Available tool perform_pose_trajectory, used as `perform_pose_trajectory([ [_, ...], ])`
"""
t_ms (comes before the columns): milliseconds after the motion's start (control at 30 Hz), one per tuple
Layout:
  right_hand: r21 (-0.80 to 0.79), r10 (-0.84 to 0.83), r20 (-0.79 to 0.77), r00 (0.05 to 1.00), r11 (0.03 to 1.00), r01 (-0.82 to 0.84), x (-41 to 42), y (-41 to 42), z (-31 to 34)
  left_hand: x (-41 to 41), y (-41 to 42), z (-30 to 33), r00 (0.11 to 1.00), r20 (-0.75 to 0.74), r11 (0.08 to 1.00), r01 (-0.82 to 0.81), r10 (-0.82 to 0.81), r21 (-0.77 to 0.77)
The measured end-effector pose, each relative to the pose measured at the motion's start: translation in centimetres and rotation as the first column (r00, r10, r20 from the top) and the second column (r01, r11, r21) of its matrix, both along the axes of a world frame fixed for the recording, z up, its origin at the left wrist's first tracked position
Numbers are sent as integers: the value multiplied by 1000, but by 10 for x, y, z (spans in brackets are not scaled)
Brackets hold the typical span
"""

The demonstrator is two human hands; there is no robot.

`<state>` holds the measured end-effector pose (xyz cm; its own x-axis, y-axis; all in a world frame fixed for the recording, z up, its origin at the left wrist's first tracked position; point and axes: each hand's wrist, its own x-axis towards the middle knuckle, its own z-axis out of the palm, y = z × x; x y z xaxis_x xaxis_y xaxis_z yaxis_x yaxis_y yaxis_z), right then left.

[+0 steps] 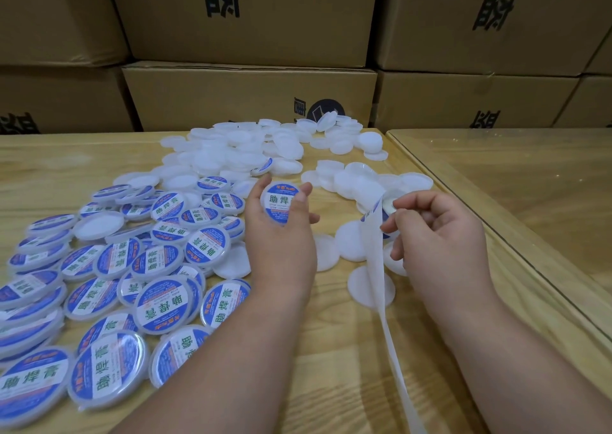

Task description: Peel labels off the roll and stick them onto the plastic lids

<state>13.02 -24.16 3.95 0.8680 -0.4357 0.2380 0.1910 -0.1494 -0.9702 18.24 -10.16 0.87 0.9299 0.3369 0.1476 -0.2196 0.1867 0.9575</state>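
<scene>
Stacked brown cardboard boxes (248, 95) printed with large black Chinese characters filled the background behind a pale wooden surface (331, 350). Across the far middle of that surface lay a heap of plain white plastic lids (238, 152), with more blank lids (351, 241) scattered near the person's right hand. To the left spread a crowd of finished lids (159, 304), each bearing a round blue-and-white label with green characters reading 助焊膏 on a white band; the smaller print was too fine to read.

The left hand (281, 234) was raised above the surface, its grip closed on a labelled lid (281, 203), fingers curled round the rim and the thumb pressing on the label face, where 助焊 showed.

The right hand (433, 238) pinched a strip of white backing paper (374, 254) between thumb and forefinger. A blue-edged label (377, 206) showed at the strip's upper end, beside the fingertips. From there the strip trailed down towards the viewer and out of the bottom edge. A second wooden table (530, 185) with a glossy top adjoined on the right.
</scene>
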Motion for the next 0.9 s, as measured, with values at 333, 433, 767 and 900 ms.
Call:
perform_pose_trajectory([
  [333,-16,-5,-6,1000,1000,5,0,0,-1,10,10,4,984,-167,916,-124,64,-381],
  [433,-21,-7,-16,1000,1000,7,1,0,-2,16,15,1,978,-196,841,-169,77,-514],
  [767,-28,-5,-1,1000,1000,5,1,-1,-3,8,18,9,996,-93,801,-64,11,-596],
  [900,-25,-7,-1,1000,1000,7,2,-2,-4,6,14,13,996,-83,877,-2,-44,-481],
])
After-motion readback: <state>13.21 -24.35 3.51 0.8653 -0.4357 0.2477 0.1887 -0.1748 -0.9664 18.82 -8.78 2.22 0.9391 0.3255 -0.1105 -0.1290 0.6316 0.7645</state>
